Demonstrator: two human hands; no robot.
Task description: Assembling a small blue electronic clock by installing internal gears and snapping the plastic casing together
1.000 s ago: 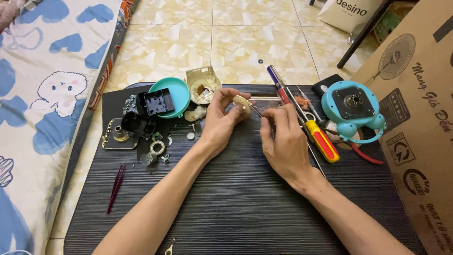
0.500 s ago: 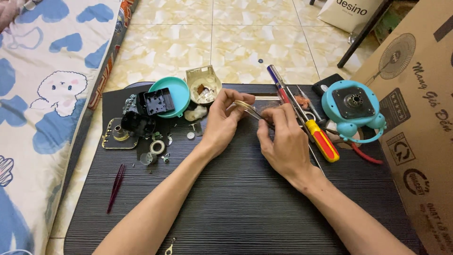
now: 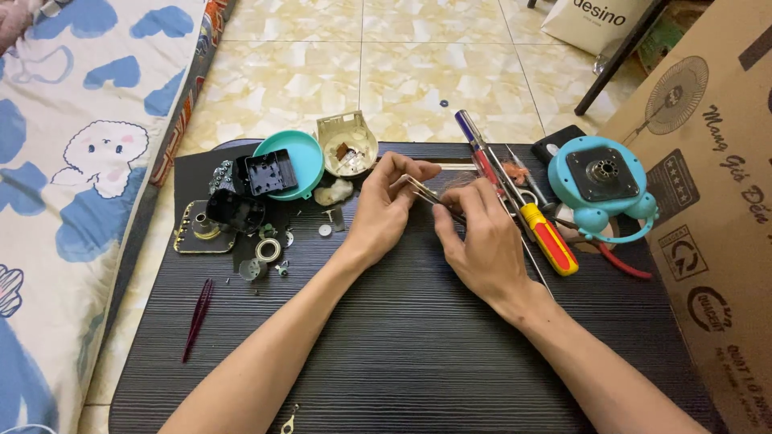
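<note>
Between both hands, tweezers (image 3: 425, 191) slant from upper left to lower right

Both bare forearms reach forward from the bottom edge and converge toward the middle. The left hand (image 3: 384, 210) lies palm down, wrist straight, with thumb and forefinger pinched together at the tips. The right hand (image 3: 481, 237) sits just beside it, knuckles up, fingers curled inward and pinched near the left fingertips. The two hands are nearly touching.
</note>
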